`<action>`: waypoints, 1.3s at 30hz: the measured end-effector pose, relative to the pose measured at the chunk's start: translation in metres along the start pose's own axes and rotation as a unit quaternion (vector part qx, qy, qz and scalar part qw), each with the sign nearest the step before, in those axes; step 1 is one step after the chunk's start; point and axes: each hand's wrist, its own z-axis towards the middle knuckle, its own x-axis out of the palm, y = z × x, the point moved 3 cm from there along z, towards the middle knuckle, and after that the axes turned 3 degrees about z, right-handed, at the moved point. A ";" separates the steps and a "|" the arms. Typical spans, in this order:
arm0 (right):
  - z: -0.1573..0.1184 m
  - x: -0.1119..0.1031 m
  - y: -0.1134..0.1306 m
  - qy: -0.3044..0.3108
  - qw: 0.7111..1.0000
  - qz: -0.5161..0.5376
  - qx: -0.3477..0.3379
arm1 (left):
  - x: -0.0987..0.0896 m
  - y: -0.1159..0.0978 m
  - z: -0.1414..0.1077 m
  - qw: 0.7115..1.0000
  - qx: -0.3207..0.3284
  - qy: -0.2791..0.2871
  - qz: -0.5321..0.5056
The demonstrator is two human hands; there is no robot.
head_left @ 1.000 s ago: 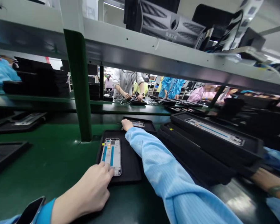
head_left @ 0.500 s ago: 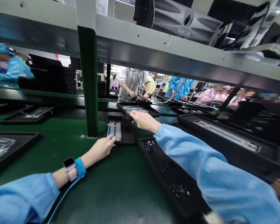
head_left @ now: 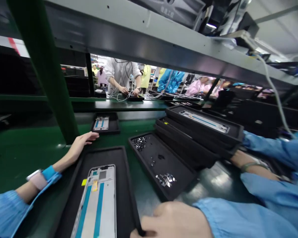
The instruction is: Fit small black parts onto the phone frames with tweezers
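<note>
My right hand [head_left: 171,221] sits at the bottom of the view, gripping the lower right corner of a black tray [head_left: 123,185]. That tray holds a silver phone frame [head_left: 96,201] with blue strips and a yellow tag, cut off by the lower edge. My left hand [head_left: 83,143] lies open on the green bench [head_left: 27,158], fingers just left of a smaller-looking black tray [head_left: 112,124]. A second phone frame [head_left: 101,123] lies in that farther tray. A smartwatch and blue wrist strap [head_left: 38,178] circle my left wrist.
A black tray of small screws [head_left: 161,155] stands right of my hands, against a stack of black trays [head_left: 203,130]. A green post [head_left: 44,79] rises left. A bare forearm in a blue sleeve [head_left: 255,168] reaches in at right. Workers stand beyond the shelf [head_left: 144,43].
The tray with the phone frame now lies close in front of me, held by my right hand. My left hand has moved left off the farther frame, and the view has tilted.
</note>
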 end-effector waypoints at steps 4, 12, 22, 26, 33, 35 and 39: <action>-0.012 0.002 -0.005 0.029 0.998 0.013 0.049 | -0.003 -0.006 -0.014 0.989 0.014 0.138 0.060; -0.057 -0.020 -0.119 -0.128 0.938 0.161 0.279 | 0.011 -0.051 -0.049 0.974 0.014 0.069 0.216; -0.044 0.008 -0.153 -0.147 0.894 0.229 0.355 | 0.037 -0.051 -0.053 0.975 0.052 0.071 0.205; -0.047 0.008 -0.146 -0.140 0.883 0.218 0.391 | 0.036 -0.054 -0.054 0.979 0.053 0.070 0.186; -0.046 0.015 -0.140 -0.079 0.889 0.129 0.432 | 0.038 -0.057 -0.055 0.979 0.046 0.077 0.182; -0.045 0.015 -0.139 -0.060 0.883 0.111 0.451 | 0.038 -0.056 -0.055 0.979 0.047 0.078 0.182; -0.042 0.015 -0.136 -0.036 0.885 0.092 0.455 | 0.039 -0.057 -0.055 0.980 0.049 0.078 0.179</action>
